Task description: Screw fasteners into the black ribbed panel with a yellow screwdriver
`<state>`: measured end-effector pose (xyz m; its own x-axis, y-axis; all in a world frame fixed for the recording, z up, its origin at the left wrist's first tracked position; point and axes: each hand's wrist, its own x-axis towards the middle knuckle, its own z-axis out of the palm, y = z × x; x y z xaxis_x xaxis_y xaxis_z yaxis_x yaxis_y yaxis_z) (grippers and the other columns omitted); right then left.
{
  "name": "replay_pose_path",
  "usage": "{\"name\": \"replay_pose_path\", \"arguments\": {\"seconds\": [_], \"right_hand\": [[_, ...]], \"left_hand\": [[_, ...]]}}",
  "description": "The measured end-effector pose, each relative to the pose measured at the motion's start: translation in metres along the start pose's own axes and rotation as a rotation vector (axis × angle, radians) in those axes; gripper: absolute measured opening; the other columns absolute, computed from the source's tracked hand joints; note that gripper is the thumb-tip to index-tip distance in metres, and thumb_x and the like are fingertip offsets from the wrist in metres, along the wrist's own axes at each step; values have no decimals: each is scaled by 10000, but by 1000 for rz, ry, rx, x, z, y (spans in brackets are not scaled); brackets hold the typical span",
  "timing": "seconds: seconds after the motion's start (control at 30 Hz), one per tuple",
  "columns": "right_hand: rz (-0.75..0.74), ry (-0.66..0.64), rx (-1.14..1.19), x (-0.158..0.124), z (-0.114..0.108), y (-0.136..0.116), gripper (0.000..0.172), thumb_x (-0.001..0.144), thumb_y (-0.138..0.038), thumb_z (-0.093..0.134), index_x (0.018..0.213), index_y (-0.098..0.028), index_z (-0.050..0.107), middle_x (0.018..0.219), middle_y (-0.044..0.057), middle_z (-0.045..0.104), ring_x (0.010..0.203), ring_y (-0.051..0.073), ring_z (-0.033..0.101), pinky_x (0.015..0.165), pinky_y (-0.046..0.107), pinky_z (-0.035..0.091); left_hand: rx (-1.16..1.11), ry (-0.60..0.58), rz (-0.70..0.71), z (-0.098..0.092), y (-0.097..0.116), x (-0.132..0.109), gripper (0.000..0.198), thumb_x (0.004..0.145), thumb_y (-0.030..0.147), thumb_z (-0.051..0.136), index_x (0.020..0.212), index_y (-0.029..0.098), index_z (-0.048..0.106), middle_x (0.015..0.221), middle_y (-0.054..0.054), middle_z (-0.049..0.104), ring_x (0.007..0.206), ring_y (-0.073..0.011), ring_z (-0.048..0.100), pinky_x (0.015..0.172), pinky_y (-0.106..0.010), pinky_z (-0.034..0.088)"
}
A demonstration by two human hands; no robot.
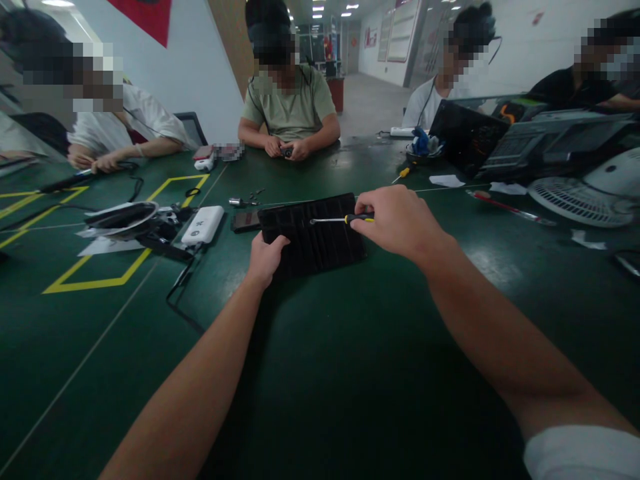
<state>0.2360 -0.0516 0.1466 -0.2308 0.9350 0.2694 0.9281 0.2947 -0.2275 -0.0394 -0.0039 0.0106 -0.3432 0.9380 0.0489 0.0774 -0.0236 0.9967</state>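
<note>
The black panel (327,250) is at the centre of the frame, tilted above the green tabletop (325,373). From where I stand it reads as a thin, roughly rectangular, matte plate, its face divided by raised ribs and shallow recesses.

Left hand (266,259): grasping the panel at its left edge, thumb flat on the near face; the other fingers are mostly hidden. Right hand (393,217): closed around the handle of a screwdriver (333,220), right of centre. The handle is black and yellow; the slim, straight shaft is bright metal and lies level across the panel's upper half, pointing left. Contact at the tip cannot be confirmed.

Just left of the panel, a dark, flat, rectangular object (244,223) rests on the table. Above it lie a short silver cylinder (236,202) and small metal pieces (256,195).

Left of centre: a white, smooth, round-cornered box (203,225) with dark printed marks, too small to read. Yellow tape (95,285) forms angular outlines at left. Right side: a white fan (570,200) with a slotted round grille. Upper centre: a co-worker in a green shirt (295,100), both hands on a small dark object (287,153).
</note>
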Motion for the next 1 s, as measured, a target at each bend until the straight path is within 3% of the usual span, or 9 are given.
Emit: {"name": "replay_pose_path", "arguments": {"seconds": [0.3,1.0], "right_hand": [[-13,-22,-3,-2,-2,0,241,990,-333,692,1176,-248,819,1079,131,820,971,324,733,789,416,490],[-27,31,11,0,1,2,157,913,-265,774,1054,-238,836,1062,111,808,989,305,721,827,421,504]], "left_hand": [[5,10,15,1,2,-1,324,579,288,768,885,211,693,882,-35,712,825,-224,643,751,-342,563],[12,4,15,0,1,-1,338,566,319,770,874,211,681,883,-43,697,833,-232,628,734,-347,522]]}}
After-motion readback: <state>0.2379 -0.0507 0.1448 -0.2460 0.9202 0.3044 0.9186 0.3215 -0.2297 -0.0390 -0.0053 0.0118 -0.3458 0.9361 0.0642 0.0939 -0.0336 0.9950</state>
